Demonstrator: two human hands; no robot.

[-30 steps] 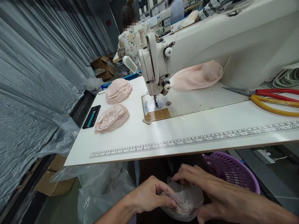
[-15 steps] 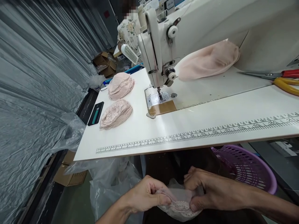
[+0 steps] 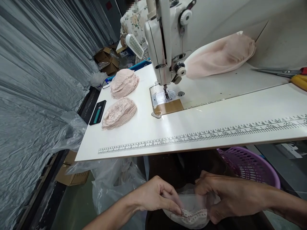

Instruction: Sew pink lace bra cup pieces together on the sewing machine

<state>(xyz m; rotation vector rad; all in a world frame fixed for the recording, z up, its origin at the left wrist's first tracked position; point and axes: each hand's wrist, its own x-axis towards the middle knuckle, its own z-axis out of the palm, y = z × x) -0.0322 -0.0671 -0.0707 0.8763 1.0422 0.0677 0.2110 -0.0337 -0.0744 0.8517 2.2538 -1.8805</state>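
Observation:
Between my two hands, below the table's front edge, is a thin pale fabric piece (image 3: 192, 218) with a scalloped, eyelet-like border. My left hand (image 3: 157, 196) pinches the border between thumb and fingers. Thumb and fingers of my right hand (image 3: 222, 198) grip the fabric's other side, and part of the sheer cloth lies behind them. Above, on the table, a white sewing machine (image 3: 159, 54) has its needle over the metal plate. Two stacks of pink fabric pieces, a far stack (image 3: 124, 83) and a near lacy stack (image 3: 120, 113), lie left of the needle.
A phone (image 3: 98, 112) lies by the table's left edge. Scissors (image 3: 287, 73) and a pink cloth bundle (image 3: 223, 57) rest at the right. A printed ruler (image 3: 192, 137) runs along the front edge. Below are a purple basket (image 3: 251, 166), plastic sheeting (image 3: 107, 179) and a cardboard box (image 3: 72, 172).
My left hand has shifted slightly right along the border, and my right hand has moved a little right. The border now faces upward more. The view has shifted slightly.

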